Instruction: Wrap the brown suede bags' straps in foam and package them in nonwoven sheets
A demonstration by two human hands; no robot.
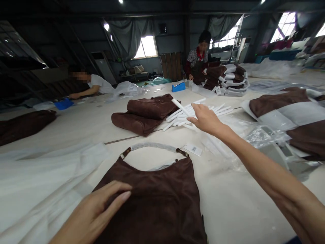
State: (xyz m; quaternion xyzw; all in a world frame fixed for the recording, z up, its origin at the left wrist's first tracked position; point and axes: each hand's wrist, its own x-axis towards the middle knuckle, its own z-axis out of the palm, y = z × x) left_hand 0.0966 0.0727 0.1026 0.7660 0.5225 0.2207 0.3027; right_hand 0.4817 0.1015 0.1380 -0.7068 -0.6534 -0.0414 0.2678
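Observation:
A dark brown handbag [152, 203] lies flat before me, its strap [152, 145] wrapped in white padding and arching away from me. A white tag [193, 149] rests beside the strap's right end. My left hand [101, 203] is on the left part of the bag, fingers stretched out and thumb apart, holding nothing. Farther out, my right hand [205, 118] reaches over a loose pile of thin white tubes [177, 119]. Between its thumb and forefinger is one white tube [179, 106], angled up to the left.
Two brown bags [146, 115] lie behind the strap. Clear plastic [264, 134] and more brown bags with white wrapping [279, 103] are at right. White sheets [50, 179] cover the left side. Blue tape dispensers [178, 87] stand farther back, where two people work across the table.

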